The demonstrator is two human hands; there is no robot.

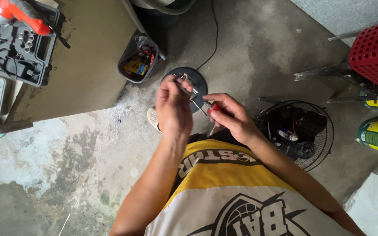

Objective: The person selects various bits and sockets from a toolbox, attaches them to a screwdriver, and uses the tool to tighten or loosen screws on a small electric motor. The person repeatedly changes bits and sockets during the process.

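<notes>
Closest to me, my right hand [232, 117] is clenched around a red-handled screwdriver [214, 108], thumb pressed on the red grip and the thin metal shaft running up and left from my fingers toward the other hand. My left hand [173, 107] sits just left of that grip, fingertips pinched on a small metal part [184, 78] that pokes out above my knuckles; I cannot tell its exact shape, only that it is bright and wiry. The two hands nearly touch, and the screwdriver tip meets the part somewhere between them, partly hidden by my left fingers.

To do this well, I judge that I should keep the pinch firm and steady and keep the shaft in line with the fastener, so the tip does not slip off toward my left fingers.

Directly beyond the grip, on the concrete floor [88, 144], lies a round dark fan base [197, 85] with a black cable [215, 35] running away from it. Right of my grip, a wire fan guard [324, 131] holds loose bits. Farther left of the grip stand a small black bin [137, 59] and an open tool case [16, 43] with an orange drill [20, 13].
</notes>
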